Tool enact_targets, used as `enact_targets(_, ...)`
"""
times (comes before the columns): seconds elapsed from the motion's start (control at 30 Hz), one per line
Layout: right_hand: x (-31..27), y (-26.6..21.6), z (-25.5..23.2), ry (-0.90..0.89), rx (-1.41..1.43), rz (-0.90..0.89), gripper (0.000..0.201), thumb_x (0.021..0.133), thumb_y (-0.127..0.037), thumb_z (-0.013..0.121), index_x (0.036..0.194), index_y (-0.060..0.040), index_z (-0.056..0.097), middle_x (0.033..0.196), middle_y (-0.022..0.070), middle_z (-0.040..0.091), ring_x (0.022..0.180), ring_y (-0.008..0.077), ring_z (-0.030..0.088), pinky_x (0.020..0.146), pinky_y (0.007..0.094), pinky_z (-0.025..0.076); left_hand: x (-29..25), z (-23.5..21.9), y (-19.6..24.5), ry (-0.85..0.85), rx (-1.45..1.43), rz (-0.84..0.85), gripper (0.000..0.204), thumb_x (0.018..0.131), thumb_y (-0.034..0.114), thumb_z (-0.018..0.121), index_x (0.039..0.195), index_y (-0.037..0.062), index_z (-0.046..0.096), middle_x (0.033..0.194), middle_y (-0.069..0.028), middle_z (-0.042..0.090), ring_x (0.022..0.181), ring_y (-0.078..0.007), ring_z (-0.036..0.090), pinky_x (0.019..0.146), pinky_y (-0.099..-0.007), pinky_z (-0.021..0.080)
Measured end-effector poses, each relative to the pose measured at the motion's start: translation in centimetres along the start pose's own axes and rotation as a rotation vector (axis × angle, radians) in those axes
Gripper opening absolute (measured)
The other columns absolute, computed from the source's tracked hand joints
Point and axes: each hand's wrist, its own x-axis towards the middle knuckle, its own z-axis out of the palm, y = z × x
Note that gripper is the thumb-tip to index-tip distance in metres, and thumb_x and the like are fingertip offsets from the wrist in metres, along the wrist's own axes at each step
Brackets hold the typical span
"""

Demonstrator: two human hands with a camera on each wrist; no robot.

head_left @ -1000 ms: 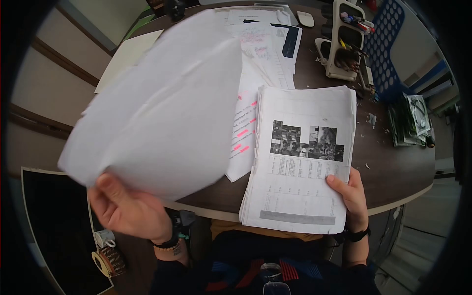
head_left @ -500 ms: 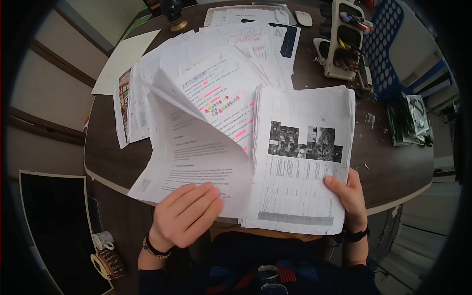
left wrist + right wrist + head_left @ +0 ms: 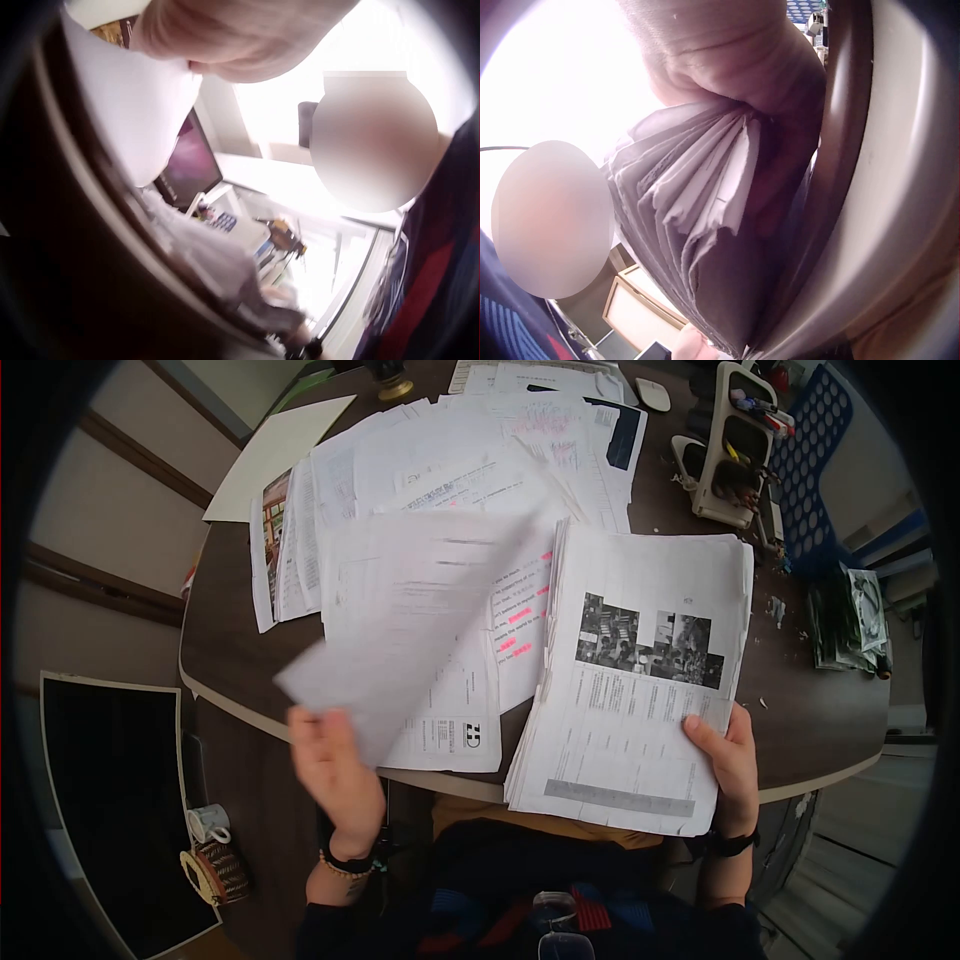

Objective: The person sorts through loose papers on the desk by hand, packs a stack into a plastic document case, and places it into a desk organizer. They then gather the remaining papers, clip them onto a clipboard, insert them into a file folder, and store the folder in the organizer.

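Note:
In the head view my left hand (image 3: 338,775) pinches the near corner of a printed sheet (image 3: 385,665), which is bent and blurred by motion. Beneath that sheet lies another printed page (image 3: 465,740) with a black logo, at the desk's front edge. My right hand (image 3: 725,760) grips a thick stack of papers (image 3: 625,745) at its right side, thumb on top. Dark photos and a table are printed on the stack's top page. The right wrist view shows the stack's many layered edges (image 3: 682,180) fanned under the hand.
Loose papers (image 3: 350,465) spread over the dark desk (image 3: 240,610), one page with pink highlighting (image 3: 522,625). Behind are a white mouse (image 3: 653,395) and a pen organizer (image 3: 735,445), with a blue perforated basket (image 3: 805,440) at right. Below left stand a dark screen (image 3: 115,800) and a mug (image 3: 208,823).
My left hand swung a sheet over leftward, came in near the stack, then moved back left with a printed sheet. A page with a logo now lies left of the stack. My right hand keeps its grip.

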Motion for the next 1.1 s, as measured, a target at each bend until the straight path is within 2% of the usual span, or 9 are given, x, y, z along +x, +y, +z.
enact_targets(0.1,-0.1,0.0,-0.2,-0.022,-0.016,0.006,0.032,0.089,-0.009,0.063,0.117,0.0070,0.057,0.105,0.0116,0.067,0.092,0.0144,0.064,0.083,0.0271,0.050,1.7,-1.0,2.9,0.280,-0.287,0.147,0.031,0.104,0.022,0.041,0.123,-0.0013,0.048,0.119,-0.0111,0.054,0.111,-0.0167,0.051,0.099,-0.0344,0.041)
enact_targets(0.4,0.0,0.0,0.1,-0.038,0.025,-0.014,0.032,0.090,-0.008,0.061,0.117,0.0082,0.056,0.105,0.0132,0.067,0.093,0.0153,0.064,0.082,0.0275,0.050,1.6,0.8,4.9,0.472,-0.309,0.270,0.041,0.104,0.028,0.039,0.130,-0.0035,0.042,0.131,-0.0139,0.046,0.121,-0.0216,0.044,0.105,-0.0351,0.035)
enact_targets(0.5,0.0,0.0,0.2,-0.036,0.030,-0.025,0.033,0.090,-0.009,0.061,0.118,0.0085,0.056,0.106,0.0135,0.067,0.093,0.0154,0.064,0.082,0.0276,0.050,0.9,2.9,5.0,0.482,-0.172,0.483,0.037,0.105,0.025,0.037,0.125,-0.0042,0.046,0.128,-0.0157,0.050,0.116,-0.0260,0.052,0.099,-0.0364,0.042)
enact_targets(0.57,0.0,-0.2,-0.1,-0.064,0.023,-0.008,0.035,0.091,-0.009,0.062,0.120,0.0082,0.055,0.109,0.0134,0.066,0.094,0.0155,0.063,0.084,0.0279,0.050,-0.9,4.9,5.3,0.156,0.046,0.682,0.027,0.101,0.018,0.044,0.115,-0.0033,0.053,0.119,-0.0176,0.058,0.103,-0.0312,0.061,0.089,-0.0378,0.051)
enact_targets(0.63,0.0,-0.3,-0.1,-0.058,0.014,-0.003,0.035,0.091,-0.009,0.062,0.121,0.0079,0.055,0.111,0.0131,0.065,0.097,0.0156,0.062,0.086,0.0283,0.049,-0.5,6.5,7.6,-0.609,0.388,0.978,0.024,0.092,0.014,0.053,0.110,-0.0011,0.058,0.110,-0.0184,0.064,0.093,-0.0323,0.067,0.081,-0.0389,0.055)
enact_targets(0.7,-0.1,-0.3,-0.4,-0.115,0.066,-0.049,0.036,0.091,-0.009,0.061,0.123,0.0072,0.054,0.112,0.0118,0.065,0.099,0.0144,0.061,0.088,0.0279,0.048,-2.4,10.2,8.0,-0.853,0.428,0.949,0.022,0.087,0.009,0.056,0.106,0.0007,0.064,0.104,-0.0174,0.066,0.095,-0.0290,0.065,0.085,-0.0382,0.053)
enact_targets(0.83,-0.4,0.1,-0.7,-0.024,-0.084,-0.163,0.034,0.090,-0.006,0.056,0.122,0.0063,0.054,0.112,0.0097,0.065,0.100,0.0125,0.059,0.089,0.0282,0.047,-6.0,12.3,4.6,-1.045,0.548,0.977,0.027,0.083,0.010,0.058,0.108,0.0010,0.063,0.113,-0.0186,0.064,0.106,-0.0300,0.064,0.087,-0.0401,0.052)
enact_targets(0.93,0.4,0.8,-1.5,-0.147,-0.109,-0.104,0.037,0.088,-0.007,0.053,0.122,0.0072,0.052,0.114,0.0100,0.064,0.101,0.0127,0.059,0.088,0.0275,0.048,-6.5,12.4,4.0,-1.109,0.607,0.989,0.029,0.082,0.011,0.059,0.108,0.0001,0.063,0.115,-0.0179,0.064,0.110,-0.0292,0.063,0.089,-0.0424,0.050)
enact_targets(1.1,0.4,0.9,-1.3,-0.131,-0.076,-0.122,0.036,0.092,-0.011,0.051,0.122,0.0076,0.052,0.114,0.0109,0.063,0.103,0.0129,0.058,0.090,0.0280,0.046,-7.1,12.4,3.6,-1.079,0.553,0.993,0.027,0.084,0.010,0.059,0.108,0.0000,0.063,0.115,-0.0180,0.065,0.110,-0.0294,0.063,0.089,-0.0428,0.050)
